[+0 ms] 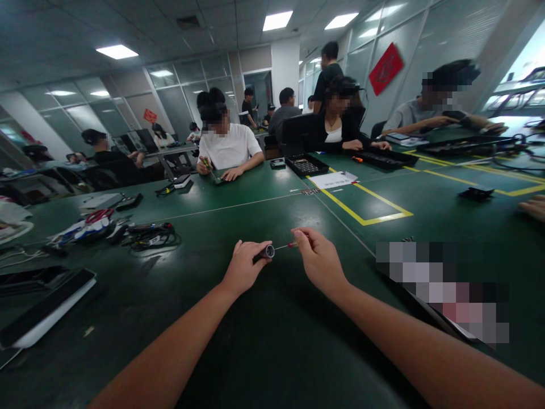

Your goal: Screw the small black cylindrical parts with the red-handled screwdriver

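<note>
My left hand [247,262] is closed around a dark cylinder [269,251], perhaps a flashlight, whose round, silver-rimmed end faces right. Most of its body is hidden by my fingers. Between the fingertips of my right hand [318,255] is a small screwdriver [291,245] with a red handle, mostly covered by the hand. Its thin metal shaft points left and reaches close to the rimmed end; whether the tip touches it I cannot tell. Both hands are above the green table [204,335].
Cables [153,237] lie in a heap at the left, with a black and white case [51,307] nearer. A blurred-out flat item lies at the right. Across the table, a person in white [232,142] handles a small part beside a black tray [306,165]; more people sit further right.
</note>
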Motion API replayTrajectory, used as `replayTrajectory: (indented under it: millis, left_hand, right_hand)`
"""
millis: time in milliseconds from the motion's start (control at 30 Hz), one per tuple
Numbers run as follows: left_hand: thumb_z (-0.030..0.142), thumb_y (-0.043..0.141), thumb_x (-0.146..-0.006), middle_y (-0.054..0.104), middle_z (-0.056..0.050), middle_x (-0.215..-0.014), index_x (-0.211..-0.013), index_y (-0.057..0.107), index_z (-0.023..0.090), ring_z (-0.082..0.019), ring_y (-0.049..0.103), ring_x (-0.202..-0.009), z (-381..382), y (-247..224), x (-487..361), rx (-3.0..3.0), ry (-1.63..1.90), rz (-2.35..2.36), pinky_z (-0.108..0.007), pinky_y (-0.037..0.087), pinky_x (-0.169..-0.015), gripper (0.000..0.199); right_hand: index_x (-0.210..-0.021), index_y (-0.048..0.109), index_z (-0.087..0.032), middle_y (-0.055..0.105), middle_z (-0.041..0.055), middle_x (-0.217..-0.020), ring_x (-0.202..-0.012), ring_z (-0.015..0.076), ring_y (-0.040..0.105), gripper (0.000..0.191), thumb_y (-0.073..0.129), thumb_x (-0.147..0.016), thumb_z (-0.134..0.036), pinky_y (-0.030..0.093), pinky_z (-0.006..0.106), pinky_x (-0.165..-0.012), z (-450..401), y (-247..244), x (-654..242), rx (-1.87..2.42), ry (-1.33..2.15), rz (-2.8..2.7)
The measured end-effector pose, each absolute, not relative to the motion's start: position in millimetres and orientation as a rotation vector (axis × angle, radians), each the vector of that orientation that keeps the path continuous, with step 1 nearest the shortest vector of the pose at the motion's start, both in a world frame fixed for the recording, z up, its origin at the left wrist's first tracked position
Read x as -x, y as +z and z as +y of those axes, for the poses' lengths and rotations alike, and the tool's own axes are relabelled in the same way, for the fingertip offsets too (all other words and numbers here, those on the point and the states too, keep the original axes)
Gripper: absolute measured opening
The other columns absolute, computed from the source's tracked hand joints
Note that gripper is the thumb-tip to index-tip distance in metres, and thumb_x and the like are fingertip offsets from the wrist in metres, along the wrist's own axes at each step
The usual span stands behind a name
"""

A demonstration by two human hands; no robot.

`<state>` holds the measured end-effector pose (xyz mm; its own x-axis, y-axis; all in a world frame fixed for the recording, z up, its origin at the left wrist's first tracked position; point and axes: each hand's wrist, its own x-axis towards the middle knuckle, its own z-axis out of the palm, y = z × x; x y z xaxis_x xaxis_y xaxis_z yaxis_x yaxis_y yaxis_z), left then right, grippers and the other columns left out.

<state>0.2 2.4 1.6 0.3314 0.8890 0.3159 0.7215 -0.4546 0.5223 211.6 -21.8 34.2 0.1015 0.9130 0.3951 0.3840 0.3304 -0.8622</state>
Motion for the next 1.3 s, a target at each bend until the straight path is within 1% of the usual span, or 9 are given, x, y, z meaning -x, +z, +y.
replayTrajectory:
  millis: [167,333,567,700,833,933,1033,1133,1300]
  left_hand:
    - [0.023,0.066,-0.093,0.068,-0.004,-0.122,-0.131,0.062,0.033,-0.026,0.057,-0.119,3.1,1.0,1.2,-2.292,0.844,1.464,-0.063,0.020,-0.119,0.040]
    - [0.020,0.069,-0.092,0.068,-0.002,-0.121,-0.130,0.063,0.033,-0.025,0.058,-0.118,2.3,3.7,-0.2,-2.292,0.821,1.468,-0.062,0.020,-0.119,0.040]
    - [0.022,0.068,-0.093,0.068,-0.002,-0.124,-0.131,0.062,0.034,-0.025,0.057,-0.120,2.3,3.7,-1.2,-2.292,0.813,1.499,-0.062,0.021,-0.119,0.040]
    - [0.022,0.067,-0.093,0.068,-0.002,-0.124,-0.130,0.063,0.033,-0.025,0.057,-0.121,2.3,3.9,-0.6,-2.292,0.792,1.526,-0.063,0.021,-0.119,0.039]
    - [0.021,0.066,-0.094,0.068,-0.002,-0.124,-0.131,0.062,0.033,-0.025,0.057,-0.121,1.3,4.5,-0.4,-2.310,0.765,1.528,-0.063,0.019,-0.120,0.040]
    - [0.021,0.065,-0.094,0.068,-0.002,-0.124,-0.131,0.063,0.034,-0.025,0.057,-0.121,1.0,3.1,-0.6,-2.329,0.765,1.522,-0.064,0.017,-0.121,0.039]
    - [0.021,0.066,-0.094,0.068,-0.001,-0.123,-0.131,0.062,0.035,-0.024,0.057,-0.121,1.1,1.7,-1.0,-2.328,0.770,1.518,-0.064,0.016,-0.121,0.040]
    - [0.021,0.067,-0.093,0.068,-0.001,-0.123,-0.130,0.063,0.034,-0.024,0.057,-0.121,1.4,1.6,-1.4,-2.316,0.779,1.519,-0.063,0.015,-0.122,0.039]
    - [0.022,0.066,-0.094,0.067,-0.002,-0.126,-0.130,0.063,0.033,-0.024,0.057,-0.122,1.3,3.3,-1.3,-2.296,0.788,1.532,-0.063,0.015,-0.121,0.038]
  right_hand:
    - [-0.103,0.066,-0.024,0.070,0.0023,-0.083,-0.073,0.0205,0.063,0.029,0.043,-0.099,-0.041,0.046,0.032,-0.066,-19.1,26.1,-210.7,1.210,0.723,-1.446]
    - [-0.090,0.072,-0.022,0.066,0.0032,-0.071,-0.069,0.0219,0.063,0.050,0.036,-0.100,-0.056,0.043,0.033,-0.064,-18.0,29.5,-212.3,1.300,0.682,-1.490]
    - [-0.111,0.063,-0.021,0.070,0.0041,-0.084,-0.073,0.0218,0.063,0.032,0.045,-0.096,-0.043,0.045,0.034,-0.068,-16.8,24.8,-210.1,1.304,0.656,-1.477]
    - [-0.101,0.061,-0.023,0.065,0.0014,-0.078,-0.070,0.0211,0.060,0.025,0.044,-0.095,-0.040,0.043,0.033,-0.065,-13.8,22.7,-211.3,1.306,0.735,-1.476]
    - [-0.090,0.064,-0.024,0.063,0.0021,-0.075,-0.070,0.0216,0.059,0.039,0.036,-0.099,-0.049,0.041,0.034,-0.066,-12.7,25.8,-212.9,1.335,0.712,-1.518]
    - [-0.100,0.061,-0.025,0.062,0.0000,-0.075,-0.068,0.0213,0.058,0.026,0.041,-0.095,-0.040,0.041,0.033,-0.064,-14.0,26.0,-212.7,1.320,0.712,-1.485]
    - [-0.089,0.055,-0.025,0.060,-0.0012,-0.074,-0.070,0.0206,0.057,0.013,0.043,-0.090,-0.029,0.040,0.032,-0.063,-15.8,25.1,-212.0,1.256,0.739,-1.460]
    - [-0.079,0.053,-0.025,0.059,-0.0006,-0.072,-0.070,0.0209,0.058,0.024,0.040,-0.095,-0.037,0.040,0.033,-0.064,-15.8,24.3,-211.6,1.283,0.733,-1.485]
    - [-0.089,0.056,-0.024,0.062,0.0007,-0.073,-0.067,0.0218,0.059,0.029,0.039,-0.098,-0.046,0.042,0.034,-0.064,-13.2,22.1,-210.7,1.348,0.716,-1.468]
